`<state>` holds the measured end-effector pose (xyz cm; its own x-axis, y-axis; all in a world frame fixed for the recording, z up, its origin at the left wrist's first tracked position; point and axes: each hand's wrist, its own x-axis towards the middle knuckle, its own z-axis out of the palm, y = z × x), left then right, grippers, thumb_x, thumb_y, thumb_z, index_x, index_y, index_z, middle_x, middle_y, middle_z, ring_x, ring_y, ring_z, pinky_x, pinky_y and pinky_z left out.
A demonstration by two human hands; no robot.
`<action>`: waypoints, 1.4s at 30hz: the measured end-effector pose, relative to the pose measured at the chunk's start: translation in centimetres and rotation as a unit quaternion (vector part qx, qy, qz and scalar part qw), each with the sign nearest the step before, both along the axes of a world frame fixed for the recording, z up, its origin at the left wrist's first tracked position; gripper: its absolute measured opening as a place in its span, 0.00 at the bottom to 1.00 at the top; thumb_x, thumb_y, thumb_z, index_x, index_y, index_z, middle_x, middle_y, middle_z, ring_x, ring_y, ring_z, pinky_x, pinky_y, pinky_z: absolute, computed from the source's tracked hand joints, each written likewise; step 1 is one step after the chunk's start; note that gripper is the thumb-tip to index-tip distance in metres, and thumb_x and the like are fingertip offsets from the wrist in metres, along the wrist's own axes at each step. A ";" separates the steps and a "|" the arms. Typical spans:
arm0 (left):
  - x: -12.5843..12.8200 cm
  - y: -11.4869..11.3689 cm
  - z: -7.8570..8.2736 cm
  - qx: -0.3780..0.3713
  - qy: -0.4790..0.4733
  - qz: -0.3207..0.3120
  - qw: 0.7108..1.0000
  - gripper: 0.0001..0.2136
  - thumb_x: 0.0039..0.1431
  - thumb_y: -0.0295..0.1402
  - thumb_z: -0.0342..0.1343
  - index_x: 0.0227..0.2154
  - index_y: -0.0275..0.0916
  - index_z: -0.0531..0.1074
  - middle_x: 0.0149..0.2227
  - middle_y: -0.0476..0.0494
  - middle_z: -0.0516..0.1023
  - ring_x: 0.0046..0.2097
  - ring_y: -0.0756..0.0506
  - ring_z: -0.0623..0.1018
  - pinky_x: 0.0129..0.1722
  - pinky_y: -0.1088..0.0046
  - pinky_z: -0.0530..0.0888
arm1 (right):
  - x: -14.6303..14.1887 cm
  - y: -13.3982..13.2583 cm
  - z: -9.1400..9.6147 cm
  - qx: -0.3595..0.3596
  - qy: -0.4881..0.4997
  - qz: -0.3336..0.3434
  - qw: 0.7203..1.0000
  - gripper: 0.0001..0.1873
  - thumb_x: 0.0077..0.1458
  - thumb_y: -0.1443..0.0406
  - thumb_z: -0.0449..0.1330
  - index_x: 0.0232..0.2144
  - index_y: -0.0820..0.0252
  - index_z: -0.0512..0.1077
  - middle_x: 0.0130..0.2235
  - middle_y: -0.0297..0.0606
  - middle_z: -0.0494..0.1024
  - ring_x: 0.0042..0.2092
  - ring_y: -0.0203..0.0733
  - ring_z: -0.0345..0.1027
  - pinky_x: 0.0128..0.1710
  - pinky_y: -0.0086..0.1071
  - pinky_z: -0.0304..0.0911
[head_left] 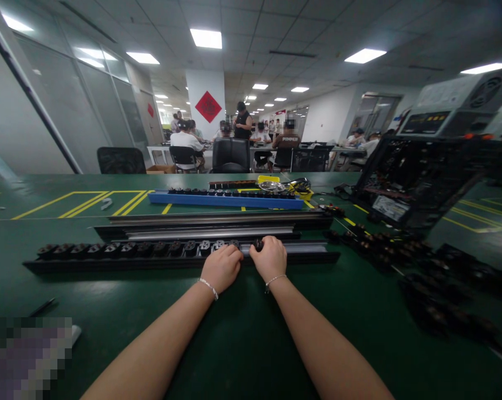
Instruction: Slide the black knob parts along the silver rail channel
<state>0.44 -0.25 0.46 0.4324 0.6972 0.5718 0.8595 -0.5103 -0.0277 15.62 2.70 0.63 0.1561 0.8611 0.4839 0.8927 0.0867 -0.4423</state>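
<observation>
A long black rail lies across the mat in front of me, with a row of round black socket modules filling its left and middle part. My left hand is closed over the right end of that row, its fingers on the last socket module. Just right of it, my right hand pinches a single black socket module over the rail's bare channel. A small gap separates the two hands. The fingertips' undersides are hidden.
Behind are more black rails and a blue rail filled with modules. Loose black modules clutter the right side, before an opened computer case. A pen lies at left. Several people sit or stand beyond the table.
</observation>
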 end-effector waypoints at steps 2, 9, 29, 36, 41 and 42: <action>0.0 0.0 0.0 -0.003 0.000 -0.001 1.000 0.07 0.55 0.25 0.50 0.30 0.41 0.71 0.32 0.47 0.73 0.35 0.47 0.70 0.35 0.70 0.68 | 0.1 -0.1 0.0 0.005 0.003 0.003 1.000 0.10 0.47 0.59 0.56 0.30 0.60 0.68 0.35 0.42 0.74 0.41 0.45 0.64 0.43 0.36 0.54; -0.1 0.0 0.0 -0.004 0.009 -0.007 1.000 0.07 0.55 0.24 0.50 0.30 0.41 0.71 0.33 0.46 0.73 0.35 0.47 0.70 0.36 0.70 0.68 | 0.0 -0.2 0.1 0.005 0.000 -0.006 1.000 0.10 0.47 0.59 0.56 0.29 0.60 0.69 0.35 0.43 0.74 0.42 0.46 0.64 0.44 0.37 0.54; -0.1 0.0 0.1 -0.009 -0.003 -0.015 1.000 0.07 0.55 0.24 0.49 0.30 0.41 0.71 0.32 0.47 0.72 0.35 0.47 0.69 0.36 0.70 0.68 | 1.0 0.1 0.5 -0.004 -0.004 -0.046 0.999 0.11 0.46 0.60 0.55 0.30 0.62 0.69 0.35 0.46 0.74 0.41 0.48 0.65 0.42 0.38 0.55; -0.1 0.1 0.0 -0.008 -0.005 -0.013 1.000 0.07 0.55 0.24 0.50 0.30 0.41 0.71 0.33 0.47 0.73 0.35 0.47 0.70 0.37 0.70 0.68 | 2.3 0.0 0.6 -0.014 -0.005 -0.057 0.998 0.12 0.46 0.59 0.56 0.31 0.61 0.68 0.37 0.45 0.73 0.43 0.48 0.64 0.43 0.38 0.55; -0.2 0.0 0.0 -0.005 0.001 -0.017 1.000 0.07 0.55 0.24 0.49 0.30 0.41 0.71 0.32 0.46 0.73 0.35 0.47 0.69 0.37 0.70 0.68 | 2.7 -0.2 0.2 0.002 -0.006 -0.071 0.997 0.14 0.45 0.58 0.57 0.32 0.62 0.68 0.38 0.47 0.72 0.45 0.50 0.63 0.47 0.39 0.53; -0.2 0.0 0.0 -0.004 0.003 -0.017 1.000 0.07 0.55 0.24 0.49 0.30 0.41 0.71 0.32 0.46 0.73 0.35 0.47 0.69 0.37 0.70 0.68 | 2.7 -0.1 0.2 0.005 -0.005 -0.073 0.997 0.14 0.45 0.58 0.57 0.32 0.62 0.68 0.38 0.47 0.72 0.45 0.50 0.63 0.47 0.40 0.53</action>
